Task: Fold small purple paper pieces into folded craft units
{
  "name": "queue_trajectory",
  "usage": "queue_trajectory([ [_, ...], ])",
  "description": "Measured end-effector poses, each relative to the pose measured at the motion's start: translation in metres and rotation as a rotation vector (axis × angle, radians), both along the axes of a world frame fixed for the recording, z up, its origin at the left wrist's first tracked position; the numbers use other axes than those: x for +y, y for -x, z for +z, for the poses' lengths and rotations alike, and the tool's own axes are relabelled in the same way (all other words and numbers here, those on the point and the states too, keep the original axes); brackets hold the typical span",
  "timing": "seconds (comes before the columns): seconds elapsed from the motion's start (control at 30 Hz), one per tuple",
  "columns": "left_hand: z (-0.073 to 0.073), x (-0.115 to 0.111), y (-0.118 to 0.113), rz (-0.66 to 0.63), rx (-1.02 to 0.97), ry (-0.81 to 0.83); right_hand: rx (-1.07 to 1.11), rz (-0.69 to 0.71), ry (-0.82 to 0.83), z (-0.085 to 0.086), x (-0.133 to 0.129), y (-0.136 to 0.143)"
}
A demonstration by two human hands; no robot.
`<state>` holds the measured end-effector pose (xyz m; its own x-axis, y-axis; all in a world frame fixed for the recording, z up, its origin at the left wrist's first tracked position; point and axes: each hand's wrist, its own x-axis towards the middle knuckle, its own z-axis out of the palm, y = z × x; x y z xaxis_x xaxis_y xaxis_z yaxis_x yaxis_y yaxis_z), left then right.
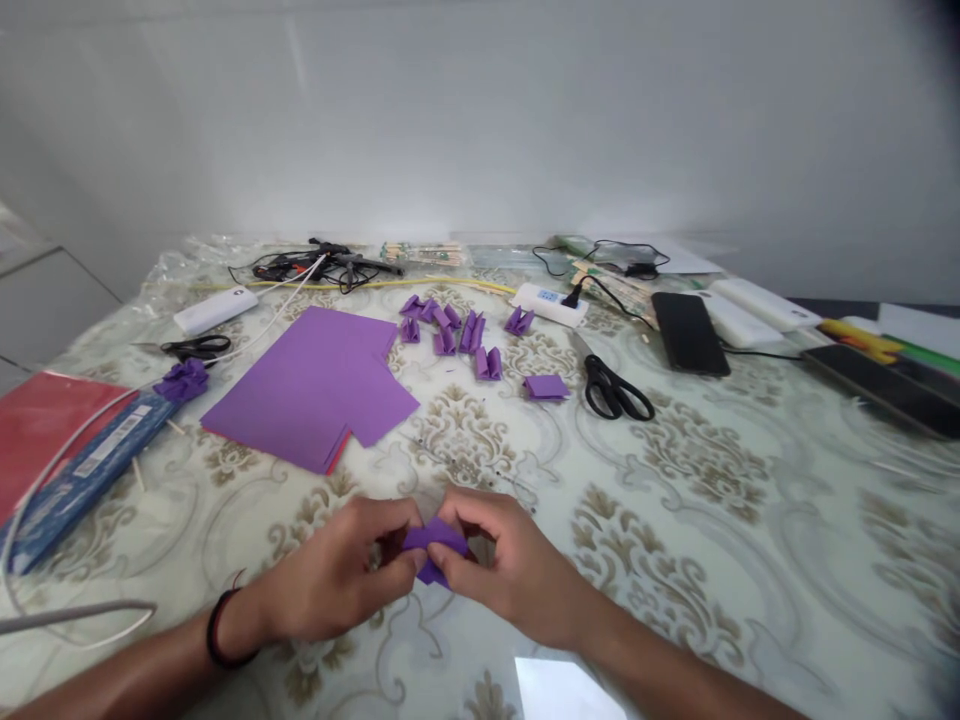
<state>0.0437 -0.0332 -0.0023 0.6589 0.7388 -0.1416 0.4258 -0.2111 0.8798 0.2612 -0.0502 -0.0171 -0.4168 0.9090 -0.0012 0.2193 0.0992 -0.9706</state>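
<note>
Between my two hands is a small piece of folded purple paper (435,537), held just above the patterned tablecloth near the front. My left hand (352,560) pinches its left side with thumb and forefinger. On the other side, the thumb and fingers of my right hand (502,560) grip the same piece. Part of the paper is hidden behind my fingertips. Farther back lie several small folded purple paper pieces (471,332) in a loose cluster. One flatter folded piece (546,387) rests to their right. Large purple paper sheets (300,375) lie stacked at centre left.
Black-handled scissors (611,390) lie right of the folded pieces; another pair (196,347) is at left. A white power strip (551,303), a black phone (690,333) and cables stand toward the back. A blue box (94,470), crumpled purple paper (182,380) and red sheet (45,425) occupy the left.
</note>
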Motion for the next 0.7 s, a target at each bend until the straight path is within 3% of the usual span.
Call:
queue_trajectory([
  [0.37,0.0015,0.0036,0.0063,0.031,-0.083,0.009,0.081,0.003,-0.023,0.0065,0.0008,-0.0062],
  [0.57,0.0008,0.0043,0.0032,0.158,-0.086,0.053,0.049,-0.057,0.054,0.0052,0.0051,-0.0083],
  [0.7,0.0006,0.0064,0.0026,0.161,-0.094,0.019,0.014,-0.047,0.037,0.0056,0.006,-0.0066],
])
